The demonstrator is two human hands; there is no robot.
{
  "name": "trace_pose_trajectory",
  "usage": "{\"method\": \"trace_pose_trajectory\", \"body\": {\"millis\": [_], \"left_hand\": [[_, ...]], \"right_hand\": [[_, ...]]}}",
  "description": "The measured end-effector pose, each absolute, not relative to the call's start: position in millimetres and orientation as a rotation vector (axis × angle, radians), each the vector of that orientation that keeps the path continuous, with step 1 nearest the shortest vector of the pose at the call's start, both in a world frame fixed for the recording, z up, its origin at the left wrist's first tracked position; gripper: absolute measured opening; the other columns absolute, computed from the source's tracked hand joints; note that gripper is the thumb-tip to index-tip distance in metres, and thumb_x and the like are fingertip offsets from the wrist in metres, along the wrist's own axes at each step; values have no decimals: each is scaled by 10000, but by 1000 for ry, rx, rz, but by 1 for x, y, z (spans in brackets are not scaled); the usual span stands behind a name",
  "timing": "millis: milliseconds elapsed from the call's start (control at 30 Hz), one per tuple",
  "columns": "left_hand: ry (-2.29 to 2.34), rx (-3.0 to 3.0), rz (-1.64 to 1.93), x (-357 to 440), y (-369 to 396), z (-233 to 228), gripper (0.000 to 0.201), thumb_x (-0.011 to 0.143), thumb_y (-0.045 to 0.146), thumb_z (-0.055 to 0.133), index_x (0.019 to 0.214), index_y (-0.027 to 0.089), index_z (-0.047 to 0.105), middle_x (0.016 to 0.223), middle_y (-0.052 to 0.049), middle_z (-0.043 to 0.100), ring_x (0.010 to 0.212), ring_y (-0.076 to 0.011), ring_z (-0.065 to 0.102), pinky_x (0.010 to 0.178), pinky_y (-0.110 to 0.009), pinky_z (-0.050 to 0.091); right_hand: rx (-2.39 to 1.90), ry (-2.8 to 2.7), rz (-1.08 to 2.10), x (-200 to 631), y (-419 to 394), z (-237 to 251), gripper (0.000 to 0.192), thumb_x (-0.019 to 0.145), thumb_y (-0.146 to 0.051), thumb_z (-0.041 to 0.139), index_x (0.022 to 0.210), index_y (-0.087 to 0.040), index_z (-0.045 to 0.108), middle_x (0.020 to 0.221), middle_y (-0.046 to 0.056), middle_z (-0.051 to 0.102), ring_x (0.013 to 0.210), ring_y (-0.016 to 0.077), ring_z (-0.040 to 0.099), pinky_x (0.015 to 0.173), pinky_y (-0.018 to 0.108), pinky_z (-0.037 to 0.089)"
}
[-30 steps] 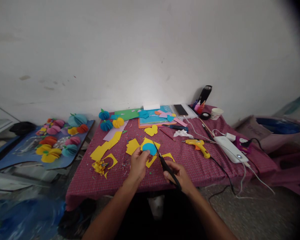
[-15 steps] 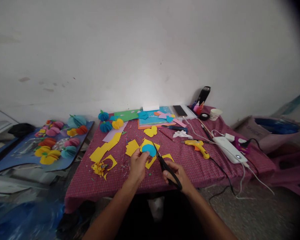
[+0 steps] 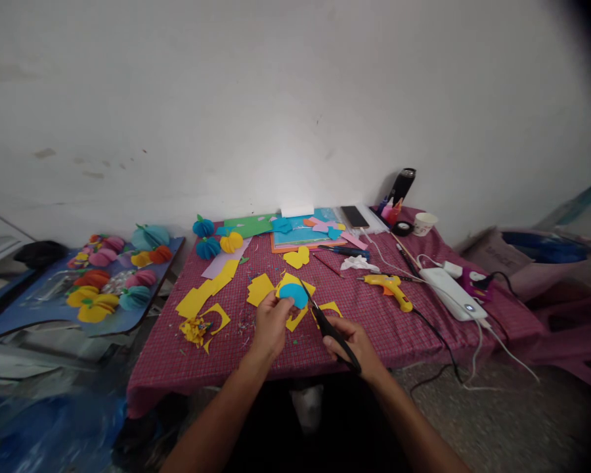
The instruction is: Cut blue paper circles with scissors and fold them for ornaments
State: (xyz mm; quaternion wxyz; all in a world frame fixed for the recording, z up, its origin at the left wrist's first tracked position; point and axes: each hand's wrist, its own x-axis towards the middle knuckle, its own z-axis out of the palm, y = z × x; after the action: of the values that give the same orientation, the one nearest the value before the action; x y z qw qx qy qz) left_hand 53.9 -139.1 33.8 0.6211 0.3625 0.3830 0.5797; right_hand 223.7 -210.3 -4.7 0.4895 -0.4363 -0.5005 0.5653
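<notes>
One blue disc in left hand, scissors in right hand

Glue gun right of scissors, phone behind both (cup to its right)

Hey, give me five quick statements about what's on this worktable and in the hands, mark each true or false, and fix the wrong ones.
1. The right hand holds black-handled scissors. True.
2. The left hand holds a pink paper circle. False; the left hand holds a blue paper circle.
3. A smartphone lies to the left of the paper cup. True.
4. The hot glue gun is green. False; the hot glue gun is mainly yellow.
5. Crumpled white tissue lies on the checked tablecloth. True.
</notes>
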Motion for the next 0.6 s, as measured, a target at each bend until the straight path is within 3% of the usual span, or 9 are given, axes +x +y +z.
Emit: {"method": "trace_pose_trajectory", "body": {"millis": [600], "left_hand": [[863,766,1265,52,-141,42,151,674,220,711,769,152,616,715,-8,650,620,-121,580,637,-270,455]], "right_hand": [[-1089,-1239,1353,229,-214,-4,458,783,-447,715,1133,-157,659,587,-49,488,459,92,430,431,207,373]]}}
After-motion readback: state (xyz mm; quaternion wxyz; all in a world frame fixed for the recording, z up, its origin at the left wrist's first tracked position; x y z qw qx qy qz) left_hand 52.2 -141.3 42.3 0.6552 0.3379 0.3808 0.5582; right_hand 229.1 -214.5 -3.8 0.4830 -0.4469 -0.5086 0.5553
